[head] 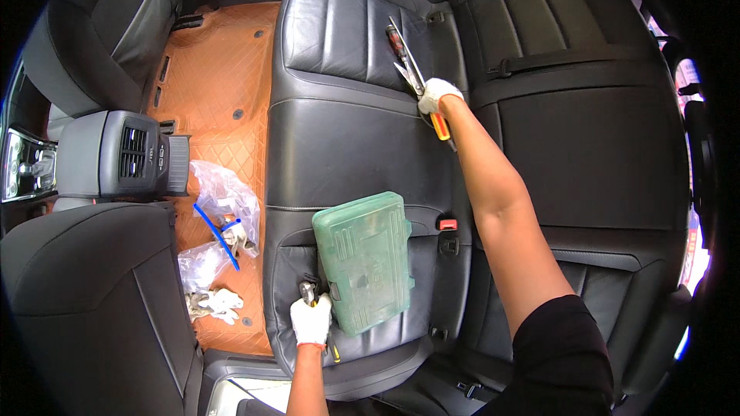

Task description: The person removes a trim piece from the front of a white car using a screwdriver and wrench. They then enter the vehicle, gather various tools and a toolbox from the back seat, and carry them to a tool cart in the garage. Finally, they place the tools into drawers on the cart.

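My left hand (311, 320), in a white knit glove, is closed around a ratchet wrench (308, 290). Its metal head shows past the fingers, and a black-and-yellow handle end (335, 351) shows by the wrist. Right beside this hand, a green plastic tool case (364, 263) lies closed on the black leather rear seat (347, 150). Farther across the seat, my gloved right hand (439, 96) grips a bunch of hand tools. A yellow-and-red handle (440, 126) sticks out on the near side. Metal blades (411, 76) and a red-and-black screwdriver handle (396, 40) extend beyond the fingers.
On the brown floor mat (231, 98) lie clear plastic bags (228, 185), a blue strip (217, 237) and white gloves (217, 303). The centre console (133, 153) and front seats (92, 300) stand to the left. A red seat-belt buckle (448, 225) sits at the backrest (584, 156).
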